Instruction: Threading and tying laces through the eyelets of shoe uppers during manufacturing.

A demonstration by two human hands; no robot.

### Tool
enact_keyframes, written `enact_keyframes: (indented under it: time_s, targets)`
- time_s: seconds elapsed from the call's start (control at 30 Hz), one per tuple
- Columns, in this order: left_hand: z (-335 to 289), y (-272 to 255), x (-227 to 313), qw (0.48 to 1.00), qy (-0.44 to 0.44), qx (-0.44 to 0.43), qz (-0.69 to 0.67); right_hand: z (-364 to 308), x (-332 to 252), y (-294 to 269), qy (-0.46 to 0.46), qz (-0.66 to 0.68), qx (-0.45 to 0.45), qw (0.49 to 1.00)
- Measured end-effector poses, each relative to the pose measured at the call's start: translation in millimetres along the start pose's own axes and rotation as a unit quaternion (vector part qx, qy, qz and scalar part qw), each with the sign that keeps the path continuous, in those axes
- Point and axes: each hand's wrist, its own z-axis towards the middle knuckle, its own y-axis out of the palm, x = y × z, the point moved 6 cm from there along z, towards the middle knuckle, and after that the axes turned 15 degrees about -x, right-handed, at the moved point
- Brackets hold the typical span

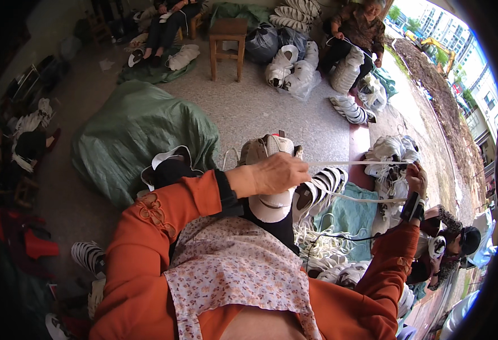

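Note:
A white and beige shoe upper (269, 207) rests on my lap, its toe toward me. Above it, my left hand (274, 174) is closed, fingers pinched on a flat white shoelace (357, 163). The lace stretches taut to the right, where my right hand (416, 180) grips it with the arm extended. A second, slacker strand runs lower between the shoe and my right wrist. My left hand hides part of the upper's opening. Just right of the shoe stands a row of nested white and dark uppers (320, 191).
Loose white laces (331, 241) lie on the right by a green sheet (351, 212). Bundled uppers (393, 153) sit beyond. A large green tarp (141, 130) covers a heap at left. A wooden stool (228, 48) stands ahead; other people sit with uppers nearby.

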Motion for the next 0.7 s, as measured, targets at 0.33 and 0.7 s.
enact_keyframes:
  time_s: [0.33, 0.7]
  targets:
    - [19.1, 31.0, 5.5, 0.970, -0.098, -0.223, 0.007, -34.7, 14.8, 36.7, 0.004, -0.120, -0.145, 0.982]
    - [-111.8, -61.6, -74.2, 0.565, -0.105, 0.272, -0.771, -42.2, 86.0, -77.3, -0.006, -0.077, 0.006, 0.997]
